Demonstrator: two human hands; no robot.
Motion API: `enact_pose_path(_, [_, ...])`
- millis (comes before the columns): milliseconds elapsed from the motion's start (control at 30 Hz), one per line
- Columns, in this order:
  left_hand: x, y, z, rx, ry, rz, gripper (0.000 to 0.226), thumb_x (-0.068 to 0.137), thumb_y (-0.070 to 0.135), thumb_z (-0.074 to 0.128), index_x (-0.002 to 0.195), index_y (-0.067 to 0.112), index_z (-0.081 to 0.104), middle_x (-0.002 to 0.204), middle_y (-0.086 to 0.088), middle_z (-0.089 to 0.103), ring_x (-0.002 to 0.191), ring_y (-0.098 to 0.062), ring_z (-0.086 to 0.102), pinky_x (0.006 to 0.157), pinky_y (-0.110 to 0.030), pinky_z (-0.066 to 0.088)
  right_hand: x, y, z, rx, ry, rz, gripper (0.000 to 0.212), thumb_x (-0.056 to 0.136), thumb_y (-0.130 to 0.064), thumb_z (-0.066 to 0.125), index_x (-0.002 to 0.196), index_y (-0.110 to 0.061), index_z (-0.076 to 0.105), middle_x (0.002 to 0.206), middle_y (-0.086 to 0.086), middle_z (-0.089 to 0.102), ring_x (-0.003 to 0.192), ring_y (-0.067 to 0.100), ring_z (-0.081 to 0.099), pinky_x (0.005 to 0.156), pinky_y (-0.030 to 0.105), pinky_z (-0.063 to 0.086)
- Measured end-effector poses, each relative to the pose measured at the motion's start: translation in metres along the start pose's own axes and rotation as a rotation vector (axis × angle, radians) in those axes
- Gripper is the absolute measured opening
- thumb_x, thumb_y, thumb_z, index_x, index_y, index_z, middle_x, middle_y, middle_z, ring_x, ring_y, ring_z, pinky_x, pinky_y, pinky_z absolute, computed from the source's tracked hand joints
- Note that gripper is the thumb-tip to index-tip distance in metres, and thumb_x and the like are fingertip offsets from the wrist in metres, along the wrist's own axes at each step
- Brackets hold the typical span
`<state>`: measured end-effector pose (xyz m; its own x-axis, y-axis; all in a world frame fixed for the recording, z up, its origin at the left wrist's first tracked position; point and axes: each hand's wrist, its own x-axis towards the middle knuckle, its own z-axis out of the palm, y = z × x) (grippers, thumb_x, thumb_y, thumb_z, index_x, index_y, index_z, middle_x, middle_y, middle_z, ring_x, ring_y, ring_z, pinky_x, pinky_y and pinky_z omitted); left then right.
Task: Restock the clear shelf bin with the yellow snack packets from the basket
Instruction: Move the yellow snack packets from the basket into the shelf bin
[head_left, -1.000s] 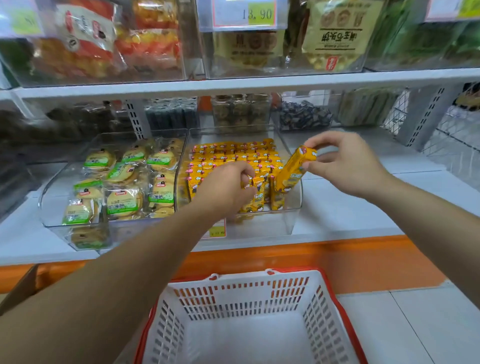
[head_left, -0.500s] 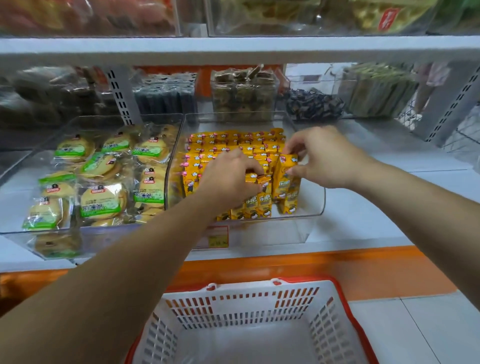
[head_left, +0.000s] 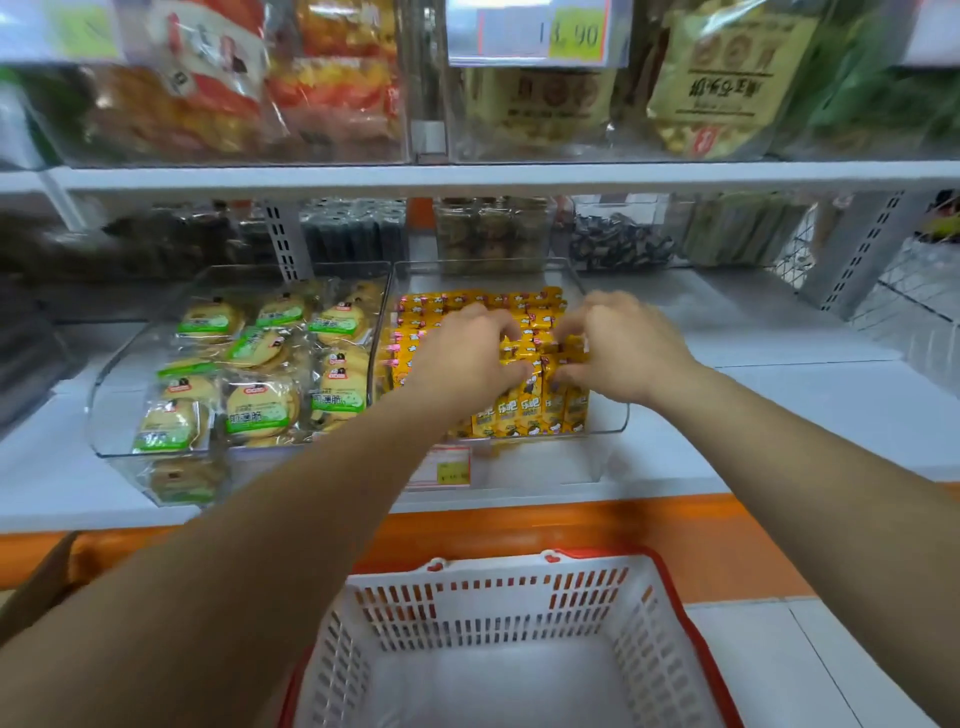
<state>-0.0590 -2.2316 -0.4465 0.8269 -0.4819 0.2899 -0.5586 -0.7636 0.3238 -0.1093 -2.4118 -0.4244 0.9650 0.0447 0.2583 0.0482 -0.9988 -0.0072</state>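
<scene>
Our left hand (head_left: 467, 356) and right hand (head_left: 626, 351), fingers curled, pinch packets (head_left: 524, 410) in the bin (head_left: 607, 413). We should press them upright, rows snug.

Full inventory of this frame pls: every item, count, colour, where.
yellow snack packets: many, yellow, in rows in the clear shelf bin
clear shelf bin: one, transparent, middle shelf, centre
biscuit packs: many, pale with green labels, in the clear bin just left
basket: one, white with red rim, below the shelf; no packets visible inside
price tag: one, white and yellow, front of the clear shelf bin
upper price label: one, white and yellow, top shelf
bagged snacks: several, blurred, top shelf
dark packets: many, bin in back row
left hand: fingers curled on the packets
right hand: fingers curled on the packets, beside the left
</scene>
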Motion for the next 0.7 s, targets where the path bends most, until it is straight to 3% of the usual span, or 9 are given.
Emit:
enact_pose_path(100, [-0.021, -0.007, -0.015, -0.017, 0.007, 0.105, 0.02, 0.09, 0.043, 0.069, 0.105, 0.031, 0.066, 0.101, 0.012, 0.056, 0.092, -0.009, 0.054, 0.072, -0.028, 0.044, -0.019, 0.001, -0.003, 0.221, 0.068, -0.012, 0.024, 0.076, -0.04, 0.079, 0.096, -0.031, 0.07, 0.099, -0.004, 0.064, 0.092, 0.018, 0.058, 0.078, 0.036, 0.05])
enact_pose_path(167, [-0.049, -0.008, -0.019, -0.049, -0.099, 0.13, 0.01, 0.091, 0.039, 0.067, 0.097, 0.03, 0.066, 0.092, 0.014, 0.059, 0.082, -0.008, 0.056, 0.062, -0.025, 0.043, -0.046, -0.003, -0.002, 0.423, 0.001, -0.013, 0.017, 0.074, -0.031, 0.082, 0.086, -0.029, 0.069, 0.088, -0.006, 0.068, 0.077, 0.015, 0.061, 0.07, 0.032, 0.051])
enact_pose_path(333, [-0.128, -0.015, 0.049, -0.072, -0.45, 0.04, 0.015, 0.09, 0.033, 0.071, 0.102, 0.025, 0.071, 0.097, 0.009, 0.067, 0.082, -0.008, 0.054, 0.068, -0.024, 0.038, -0.12, -0.014, 0.071, 0.628, -0.344, 0.035, 0.016, 0.077, -0.018, 0.082, 0.081, -0.023, 0.068, 0.077, -0.003, 0.069, 0.064, 0.007, 0.06, 0.062, 0.018, 0.045])
enact_pose_path(467, [-0.179, -0.032, 0.13, -0.113, -0.659, -0.137, 0.021, 0.093, 0.035, 0.068, 0.11, 0.023, 0.068, 0.112, 0.002, 0.069, 0.096, -0.017, 0.062, 0.084, -0.031, 0.05, -0.16, -0.012, 0.153, 0.785, -0.501, 0.196, 0.008, 0.082, -0.007, 0.077, 0.084, -0.011, 0.07, 0.075, -0.007, 0.065, 0.065, -0.003, 0.058, 0.067, 0.024, 0.042])
enact_pose_path(600, [-0.226, -0.052, 0.204, -0.16, -0.826, -0.262, 0.029, 0.096, 0.041, 0.065, 0.116, 0.021, 0.064, 0.116, 0.0, 0.066, 0.103, -0.02, 0.06, 0.095, -0.04, 0.052, -0.197, -0.015, 0.235, 0.794, -0.695, 0.281, 0.009, 0.088, -0.021, 0.075, 0.087, -0.024, 0.066, 0.092, -0.007, 0.066, 0.088, 0.013, 0.062, 0.077, 0.022, 0.046])
enact_pose_path(700, [-0.254, -0.064, 0.247, -0.217, -0.909, -0.378, 0.04, 0.094, 0.049, 0.066, 0.123, 0.023, 0.061, 0.121, -0.001, 0.064, 0.101, -0.017, 0.057, 0.093, -0.035, 0.051, -0.22, -0.027, 0.285, 0.767, -0.874, 0.295, 0.02, 0.087, -0.038, 0.073, 0.103, -0.027, 0.067, 0.103, -0.01, 0.064, 0.098, 0.012, 0.061, 0.081, 0.024, 0.045])
